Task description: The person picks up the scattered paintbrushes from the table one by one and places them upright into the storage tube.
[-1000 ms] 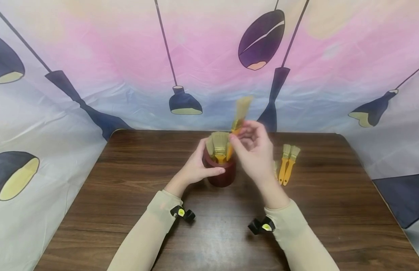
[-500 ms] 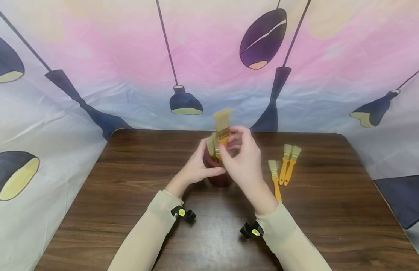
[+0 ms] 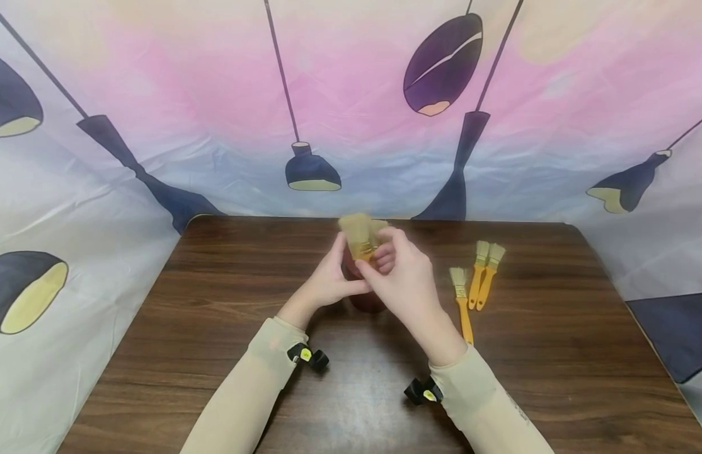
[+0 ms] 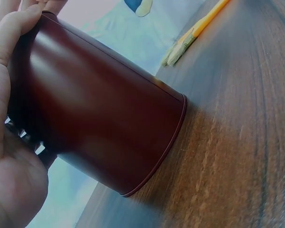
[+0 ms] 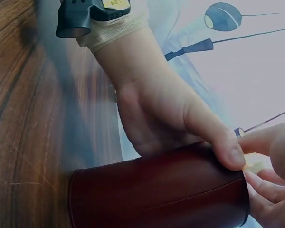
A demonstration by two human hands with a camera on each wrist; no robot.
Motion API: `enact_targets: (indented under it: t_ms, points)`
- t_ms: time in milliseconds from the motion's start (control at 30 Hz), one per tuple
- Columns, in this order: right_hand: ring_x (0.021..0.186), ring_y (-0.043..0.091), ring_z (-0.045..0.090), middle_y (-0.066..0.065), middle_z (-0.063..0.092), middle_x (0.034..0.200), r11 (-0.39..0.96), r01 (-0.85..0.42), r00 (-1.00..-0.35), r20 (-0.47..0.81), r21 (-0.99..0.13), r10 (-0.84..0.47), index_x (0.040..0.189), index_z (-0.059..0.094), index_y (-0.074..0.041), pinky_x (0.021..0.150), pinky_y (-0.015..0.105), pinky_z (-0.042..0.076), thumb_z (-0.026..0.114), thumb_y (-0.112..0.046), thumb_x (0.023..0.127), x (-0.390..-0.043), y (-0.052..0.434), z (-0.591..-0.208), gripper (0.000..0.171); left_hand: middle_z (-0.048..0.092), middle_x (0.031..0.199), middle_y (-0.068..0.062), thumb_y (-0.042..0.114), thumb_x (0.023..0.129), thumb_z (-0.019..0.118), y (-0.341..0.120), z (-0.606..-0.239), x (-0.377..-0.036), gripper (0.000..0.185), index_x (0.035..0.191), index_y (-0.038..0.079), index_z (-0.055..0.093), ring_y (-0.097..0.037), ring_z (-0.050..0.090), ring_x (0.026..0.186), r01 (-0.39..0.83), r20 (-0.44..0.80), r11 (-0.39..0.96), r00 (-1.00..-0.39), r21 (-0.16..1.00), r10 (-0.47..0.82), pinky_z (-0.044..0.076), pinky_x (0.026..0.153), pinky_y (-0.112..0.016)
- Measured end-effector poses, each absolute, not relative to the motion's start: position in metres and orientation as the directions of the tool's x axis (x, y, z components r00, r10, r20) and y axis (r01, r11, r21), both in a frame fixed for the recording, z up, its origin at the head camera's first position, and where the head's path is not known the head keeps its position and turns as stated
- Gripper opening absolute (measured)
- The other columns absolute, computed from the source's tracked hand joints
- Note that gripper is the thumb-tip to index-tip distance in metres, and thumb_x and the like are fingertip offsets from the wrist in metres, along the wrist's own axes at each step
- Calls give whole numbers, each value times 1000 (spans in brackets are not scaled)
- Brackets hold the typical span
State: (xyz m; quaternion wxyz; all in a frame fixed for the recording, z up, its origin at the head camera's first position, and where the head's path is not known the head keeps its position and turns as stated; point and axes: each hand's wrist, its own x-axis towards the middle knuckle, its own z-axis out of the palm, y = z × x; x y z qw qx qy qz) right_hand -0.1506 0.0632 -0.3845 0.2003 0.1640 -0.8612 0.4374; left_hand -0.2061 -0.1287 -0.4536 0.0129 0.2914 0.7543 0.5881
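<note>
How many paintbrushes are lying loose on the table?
3, all right of the dark red cup: one paintbrush nearest, two paintbrushes side by side beyond. More stand in the cup, partly hidden by the right hand.

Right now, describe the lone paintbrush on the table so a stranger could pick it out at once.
Start at the dark red cup held mid-table, then look to its right, where three orange-handled brushes lie on the wooden table. The lone paintbrush lies nearest the cup, apart from the touching pair and closer to the person.
</note>
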Motion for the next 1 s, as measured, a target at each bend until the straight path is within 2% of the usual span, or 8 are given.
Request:
enact_targets:
  t_ms: [133, 333, 500, 733, 867, 1000]
  points:
    - [82, 16, 75, 5, 74, 103, 538, -470, -863, 493, -699, -114, 128, 67, -7, 75, 33, 65, 95, -21, 88, -152, 67, -386, 50, 57, 146, -20, 14, 82, 89, -128, -453, -205, 94, 157, 4, 34, -31, 61, 131, 406, 302, 159, -844, 900, 444, 54, 109, -43]
    - [84, 14, 74, 4, 76, 103, 493, -526, -839, 516, -693, -170, 122, 74, -7, 75, 32, 64, 88, -15, 95, -156, 68, -388, 32, 57, 149, -18, 17, 82, 91, -127, -453, -205, 95, 158, 3, 35, -30, 59, 135, 391, 296, 147, -850, 908, 436, 51, 112, -45]
    - [84, 14, 75, 5, 77, 103, 504, -579, -801, 562, -641, -206, 117, 77, -6, 74, 30, 63, 85, -10, 97, -159, 68, -390, 22, 57, 150, -16, 18, 82, 93, -127, -455, -206, 97, 159, 6, 35, -29, 58, 137, 401, 310, 129, -843, 907, 439, 49, 115, -47]
    - [82, 16, 75, 6, 78, 98, 509, -595, -790, 569, -621, -229, 110, 77, -5, 74, 31, 64, 85, -6, 94, -160, 75, -389, 18, 53, 155, -15, 20, 81, 95, -127, -454, -206, 102, 162, 8, 34, -30, 53, 143, 415, 317, 159, -847, 896, 427, 42, 121, -53]
    - [85, 14, 75, 4, 77, 101, 493, -583, -801, 559, -646, -214, 112, 77, -5, 76, 30, 64, 86, -5, 93, -158, 87, -388, 21, 52, 157, -14, 14, 81, 95, -126, -454, -205, 101, 162, 9, 35, -30, 53, 144, 404, 309, 155, -852, 901, 423, 43, 122, -53]
    - [86, 15, 74, 3, 78, 102, 524, -562, -804, 569, -639, -169, 113, 77, -6, 77, 34, 64, 87, -9, 92, -159, 107, -388, 23, 51, 159, -12, 16, 81, 96, -126, -454, -205, 102, 162, 11, 35, -29, 50, 147, 397, 300, 165, -857, 903, 418, 36, 126, -54]
